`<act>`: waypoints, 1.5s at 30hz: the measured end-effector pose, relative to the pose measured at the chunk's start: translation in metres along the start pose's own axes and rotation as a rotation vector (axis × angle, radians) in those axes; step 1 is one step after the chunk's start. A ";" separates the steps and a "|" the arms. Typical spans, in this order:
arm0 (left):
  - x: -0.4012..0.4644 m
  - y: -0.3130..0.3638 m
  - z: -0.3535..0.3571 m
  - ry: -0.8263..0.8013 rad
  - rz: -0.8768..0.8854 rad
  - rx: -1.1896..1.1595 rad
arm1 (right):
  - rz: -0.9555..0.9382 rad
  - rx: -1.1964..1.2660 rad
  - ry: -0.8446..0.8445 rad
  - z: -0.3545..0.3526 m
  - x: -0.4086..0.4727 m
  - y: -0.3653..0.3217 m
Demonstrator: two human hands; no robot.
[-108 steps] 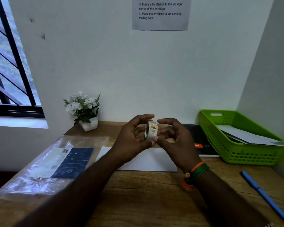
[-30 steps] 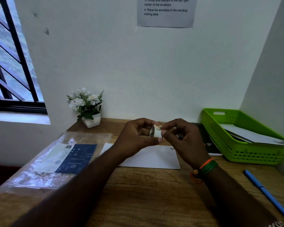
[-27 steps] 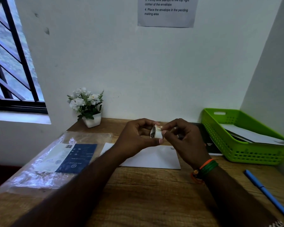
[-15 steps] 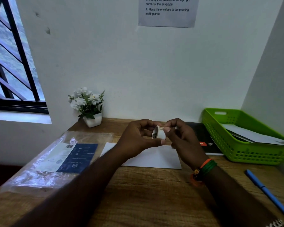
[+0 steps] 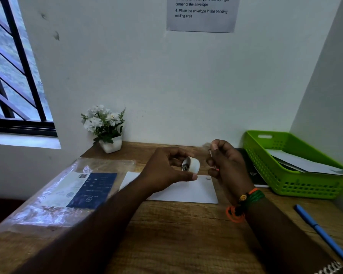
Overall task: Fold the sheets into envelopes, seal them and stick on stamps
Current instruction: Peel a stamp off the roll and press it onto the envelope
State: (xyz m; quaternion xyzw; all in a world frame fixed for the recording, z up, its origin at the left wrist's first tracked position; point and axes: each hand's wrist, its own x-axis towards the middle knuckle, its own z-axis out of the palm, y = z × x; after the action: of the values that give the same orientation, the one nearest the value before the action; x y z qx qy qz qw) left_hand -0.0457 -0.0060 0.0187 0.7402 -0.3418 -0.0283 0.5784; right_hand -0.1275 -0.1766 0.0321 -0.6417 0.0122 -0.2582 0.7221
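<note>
A wooden desk (image 5: 166, 234) stands against a white wall. An envelope (image 5: 186, 191) lies flat mid-desk, probably awaiting its stamp. The left hand (image 5: 166, 171) pinches the stamp roll (image 5: 191, 165) above it, thumb underneath, keeping it steady. The right hand (image 5: 225, 163), just beside, is pinched on something thin and blurred, likely a stamp. A green tray (image 5: 265, 167) at the right edge holds envelopes.
</note>
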 end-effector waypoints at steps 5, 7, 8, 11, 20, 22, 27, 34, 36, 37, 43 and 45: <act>0.004 -0.013 -0.007 0.069 0.007 0.182 | -0.054 0.004 0.121 -0.015 0.012 -0.002; 0.012 -0.021 -0.017 0.151 0.051 0.383 | -0.110 -0.136 0.156 -0.019 0.015 0.004; 0.020 -0.025 -0.026 0.188 0.067 0.497 | -0.146 -0.208 0.163 -0.020 0.017 0.007; 0.052 -0.041 -0.060 0.218 0.019 0.747 | -0.192 -0.335 0.141 -0.023 0.017 0.018; 0.098 -0.084 -0.099 0.047 -0.329 0.747 | -0.193 -0.405 0.071 -0.024 0.017 0.025; 0.100 -0.087 -0.095 0.035 -0.343 0.728 | -0.197 -0.418 0.079 -0.023 0.017 0.023; 0.091 -0.079 -0.093 0.018 -0.379 0.607 | -0.164 -0.395 0.088 -0.024 0.018 0.023; 0.055 -0.030 -0.033 0.209 -0.067 0.590 | 0.023 -0.270 0.082 -0.026 0.019 0.019; 0.040 -0.024 0.000 0.048 -0.078 0.528 | 0.063 -0.264 0.096 -0.028 0.019 0.019; 0.032 -0.022 0.016 -0.019 -0.081 0.517 | 0.087 -0.249 0.101 -0.029 0.018 0.018; 0.012 0.002 0.046 0.158 -0.116 0.133 | 0.092 -0.185 0.038 -0.032 0.018 0.013; 0.011 0.007 0.042 0.177 -0.216 -0.087 | 0.040 -0.212 -0.008 -0.030 0.017 0.013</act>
State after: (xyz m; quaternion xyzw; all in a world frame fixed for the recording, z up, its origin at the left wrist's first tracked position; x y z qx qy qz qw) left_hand -0.0591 -0.0482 0.0151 0.7465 -0.2064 -0.0396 0.6314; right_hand -0.1189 -0.2101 0.0204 -0.7150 0.0495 -0.2382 0.6554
